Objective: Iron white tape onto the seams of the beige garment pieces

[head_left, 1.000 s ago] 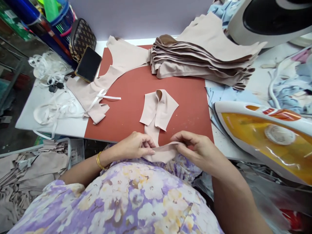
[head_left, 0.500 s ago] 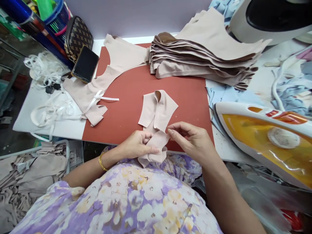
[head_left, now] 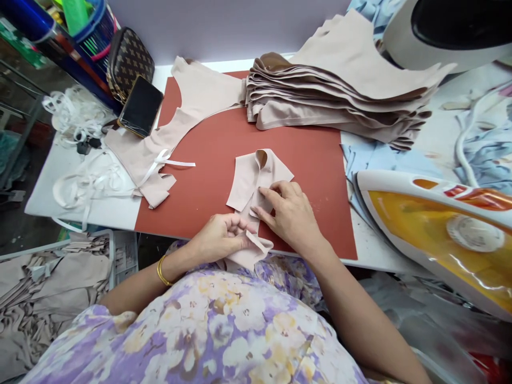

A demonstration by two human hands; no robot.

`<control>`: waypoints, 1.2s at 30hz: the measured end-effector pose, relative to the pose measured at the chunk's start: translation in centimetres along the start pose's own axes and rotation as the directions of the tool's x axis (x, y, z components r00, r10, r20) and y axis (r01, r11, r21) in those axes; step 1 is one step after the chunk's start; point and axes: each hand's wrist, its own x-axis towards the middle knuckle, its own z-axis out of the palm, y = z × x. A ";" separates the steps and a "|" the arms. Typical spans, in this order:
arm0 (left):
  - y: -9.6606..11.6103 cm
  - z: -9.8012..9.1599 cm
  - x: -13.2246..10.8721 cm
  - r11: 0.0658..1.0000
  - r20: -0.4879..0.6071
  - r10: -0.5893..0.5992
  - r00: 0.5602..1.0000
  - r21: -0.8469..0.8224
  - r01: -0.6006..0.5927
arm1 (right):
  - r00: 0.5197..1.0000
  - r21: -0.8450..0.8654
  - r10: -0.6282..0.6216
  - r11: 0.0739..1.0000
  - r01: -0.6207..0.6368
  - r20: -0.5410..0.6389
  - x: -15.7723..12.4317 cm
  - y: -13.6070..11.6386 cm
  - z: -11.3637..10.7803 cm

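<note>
Nearest, the left hand keeps its grip clamped on the cloth strip, by the red mat's edge. At its two o'clock, the right hand has moved from this strip onto the folded cloth, so the hands tend separate parts; whether this grip pinches, I cannot tell.

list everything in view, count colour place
mat: 1, rust, centre
table: 1, white, under mat
handled fabric: unclear, pinkish, mat's front
spread fabric: unclear, pinkish, mat's left
fabric stack: 1, pinkish, back right
ribbons: several, white, left
phone: 1, black, back left
pouch: 1, brown, behind phone
basket: 1, blue, back left
steam iron: 1, orange-white, right
appliance: 1, white-black, back right
cloths: several, light blue, right
crate: 1, whitish, lower left
scraps: many, pinkish, in crate
floral garment: 1, purple-white, bottom
bracelet: unclear, gold, left wrist
left hand: 1, holding fabric
right hand: 1, touching fabric
</note>
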 end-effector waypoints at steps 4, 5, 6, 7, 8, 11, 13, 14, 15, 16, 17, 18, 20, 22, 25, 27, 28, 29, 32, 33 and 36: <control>-0.4 0.3 0.2 0.999 -0.062 0.046 0.997 -0.001 -0.046 | 0.994 0.120 -0.007 0.993 0.021 -0.112 -1.1 -0.1 -0.5; -0.3 0.3 0.2 0.996 -0.078 0.089 0.993 0.018 -0.088 | 0.989 0.164 -0.006 0.986 0.031 -0.150 -1.5 -0.2 -0.8; -0.1 0.3 0.3 0.990 -0.093 0.139 0.986 0.045 -0.135 | 0.983 0.210 -0.003 0.977 0.042 -0.182 -2.0 -0.3 -1.2; 0.3 0.3 0.4 0.980 -0.103 0.189 0.976 0.074 -0.182 | 0.979 0.254 0.002 0.966 0.051 -0.205 -2.4 -0.4 -1.6; 0.7 0.4 0.5 0.969 -0.107 0.236 0.966 0.094 -0.226 | 0.976 0.292 0.008 0.955 0.058 -0.219 -2.9 -0.5 -1.9; 2.4 0.8 1.3 0.946 -0.132 0.319 0.938 0.097 -0.308 | 0.966 0.348 0.034 0.936 0.059 -0.256 -4.1 -0.6 -2.7; 3.3 1.2 2.1 0.952 -0.162 0.302 0.939 0.090 -0.291 | 0.954 0.327 0.053 0.944 0.049 -0.297 -4.7 -0.4 -2.8; 3.5 1.4 2.5 0.962 -0.176 0.271 0.946 0.091 -0.258 | 0.950 0.295 0.049 0.955 0.046 -0.308 -5.1 -0.3 -2.8; 3.5 1.6 2.8 0.971 -0.185 0.231 0.955 0.099 -0.215 | 0.950 0.249 0.036 0.968 0.045 -0.310 -5.4 -0.2 -2.6; 3.3 1.7 3.1 0.979 -0.188 0.188 0.964 0.112 -0.169 | 0.952 0.198 0.019 0.979 0.044 -0.304 -5.6 0.0 -2.5; 3.0 1.7 3.3 0.983 -0.185 0.150 0.971 0.130 -0.127 | 0.955 0.151 0.002 0.988 0.044 -0.295 -5.9 0.0 -2.3; 2.5 1.7 3.4 0.984 -0.181 0.117 0.976 0.155 -0.089 | 0.958 0.112 -0.011 0.993 0.045 -0.287 -6.2 0.0 -2.1; 1.5 1.6 3.3 0.972 -0.181 0.090 0.979 0.230 -0.047 | 0.961 0.061 -0.033 0.997 0.052 -0.276 -6.7 -0.1 -1.8; 0.6 1.4 3.0 0.943 -0.180 0.102 0.978 0.330 -0.038 | 0.962 0.044 -0.053 0.997 0.067 -0.268 -7.0 -0.5 -1.5; 0.2 1.2 2.7 0.877 -0.182 0.141 0.973 0.478 -0.038 | 0.965 0.013 -0.103 0.994 0.109 -0.243 -7.2 -1.1 -1.2; 0.4 1.2 2.7 0.841 -0.188 0.162 0.969 0.540 -0.036 | 0.964 0.002 -0.130 0.991 0.134 -0.230 -7.3 -1.4 -1.0; 0.6 1.2 2.7 0.826 -0.191 0.169 0.967 0.562 -0.033 | 0.964 -0.002 -0.139 0.990 0.142 -0.226 -7.3 -1.5 -0.8; 0.8 1.2 2.8 0.812 -0.191 0.172 0.967 0.583 -0.029 | 0.964 -0.002 -0.143 0.989 0.146 -0.225 -7.4 -1.5 -0.6; 1.3 1.5 2.8 0.774 -0.185 0.174 0.967 0.632 -0.019 | 0.965 0.005 -0.138 0.990 0.143 -0.221 -7.6 -1.5 -0.3; 1.4 1.5 2.7 0.764 -0.184 0.175 0.967 0.645 -0.016 | 0.966 0.005 -0.137 0.990 0.142 -0.220 -7.6 -1.5 -0.2; 1.7 1.8 2.6 0.752 -0.187 0.169 0.968 0.660 -0.004 | 0.965 0.005 -0.142 0.989 0.147 -0.218 -7.7 -1.4 -0.2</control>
